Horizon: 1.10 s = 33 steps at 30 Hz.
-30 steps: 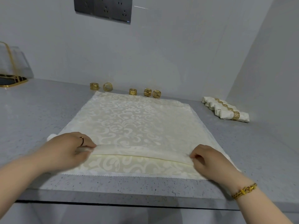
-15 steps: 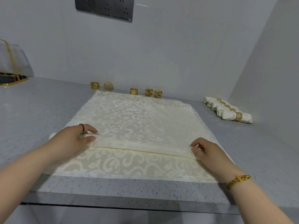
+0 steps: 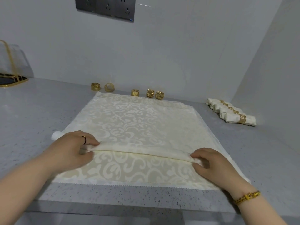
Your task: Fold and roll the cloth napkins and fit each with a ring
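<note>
A cream damask napkin (image 3: 139, 120) lies spread on the grey counter (image 3: 32, 114), with a raised pleat (image 3: 141, 151) running across it near the front. My left hand (image 3: 71, 150) pinches the pleat's left end between thumb and fingers. At the pleat's right end, my right hand (image 3: 212, 164) pinches the fold the same way. Several gold rings (image 3: 135, 92) stand in a row along the wall behind the napkin. Rolled napkins fitted with gold rings (image 3: 233, 114) lie at the back right.
A gold-framed stand (image 3: 9, 73) sits at the far left. Above the rings, a dark socket panel (image 3: 105, 7) hangs on the wall. A side wall closes the right. The counter's front edge (image 3: 129, 207) runs just below the napkin's hem.
Both hands pushed the fold away from me, flattened it half a second ago, and now pinch up a fresh pleat a little closer to the front.
</note>
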### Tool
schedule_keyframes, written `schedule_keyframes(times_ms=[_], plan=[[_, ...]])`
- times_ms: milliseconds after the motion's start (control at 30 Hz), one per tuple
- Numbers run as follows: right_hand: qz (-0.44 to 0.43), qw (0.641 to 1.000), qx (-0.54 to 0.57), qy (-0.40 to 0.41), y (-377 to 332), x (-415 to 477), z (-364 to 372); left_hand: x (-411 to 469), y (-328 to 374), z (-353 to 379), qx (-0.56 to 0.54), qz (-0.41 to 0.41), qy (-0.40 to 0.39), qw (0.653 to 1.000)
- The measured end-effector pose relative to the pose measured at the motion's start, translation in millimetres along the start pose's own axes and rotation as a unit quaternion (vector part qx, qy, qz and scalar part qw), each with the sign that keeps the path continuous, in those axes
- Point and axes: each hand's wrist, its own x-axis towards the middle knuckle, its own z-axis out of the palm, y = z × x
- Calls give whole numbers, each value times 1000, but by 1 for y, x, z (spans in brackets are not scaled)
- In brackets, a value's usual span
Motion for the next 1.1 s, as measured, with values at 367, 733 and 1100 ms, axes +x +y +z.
schedule_keyframes(times_ms=[367,733,1100], plan=[[142,989,29,34,-10,30,1,23,4,3,-43,-110,49,992],[87,989,-84,90,-9,43,18,25,0,11,73,-31,89,993],[98,995,29,7,-6,21,5,14,6,3,-23,-68,20,997]])
